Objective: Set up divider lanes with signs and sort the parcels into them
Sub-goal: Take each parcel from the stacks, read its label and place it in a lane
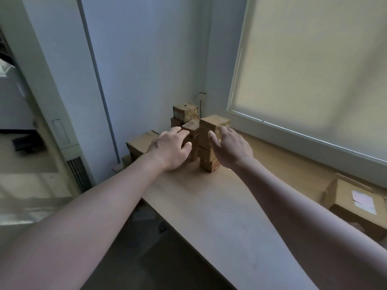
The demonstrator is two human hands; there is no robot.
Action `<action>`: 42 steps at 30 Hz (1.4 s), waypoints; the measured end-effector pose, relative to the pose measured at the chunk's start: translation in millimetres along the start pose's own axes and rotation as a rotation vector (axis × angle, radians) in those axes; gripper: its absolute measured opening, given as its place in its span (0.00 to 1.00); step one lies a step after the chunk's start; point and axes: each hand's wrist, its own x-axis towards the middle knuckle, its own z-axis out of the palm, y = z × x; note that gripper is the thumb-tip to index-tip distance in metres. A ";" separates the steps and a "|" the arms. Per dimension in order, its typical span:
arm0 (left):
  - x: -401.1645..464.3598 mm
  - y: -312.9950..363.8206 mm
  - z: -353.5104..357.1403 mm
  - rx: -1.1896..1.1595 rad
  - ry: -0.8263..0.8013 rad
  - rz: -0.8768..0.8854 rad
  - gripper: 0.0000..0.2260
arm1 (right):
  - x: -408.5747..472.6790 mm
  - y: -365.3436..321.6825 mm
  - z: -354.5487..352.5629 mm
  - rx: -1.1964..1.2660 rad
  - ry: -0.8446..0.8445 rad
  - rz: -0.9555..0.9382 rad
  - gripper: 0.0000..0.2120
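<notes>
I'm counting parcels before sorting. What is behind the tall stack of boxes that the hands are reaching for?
Behind the tall stack stands another stack of at least two boxes, against the wall corner. Its base is hidden by the nearer boxes and the left hand, so more may sit there.

Both hands (171,146) — stacked parcels (206,143)

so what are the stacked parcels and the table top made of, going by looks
Stacked parcels: probably brown corrugated cardboard, matte, with seams and flap slits showing; the frame is too blurred to be sure. Table top: pale wood-look surface, smooth with a slight sheen, likely laminate or veneer.
</notes>
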 end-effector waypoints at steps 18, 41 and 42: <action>211.6 -321.4 35.0 0.009 -0.144 -0.125 0.24 | 265.8 -154.5 251.6 0.055 -0.174 -0.028 0.28; 361.2 -488.8 164.2 -0.038 -0.654 0.192 0.22 | 325.3 -181.9 457.6 0.067 -0.457 0.686 0.30; 361.7 -490.0 168.9 -0.049 -0.677 0.182 0.21 | 323.7 -178.3 463.4 0.105 -0.465 0.705 0.31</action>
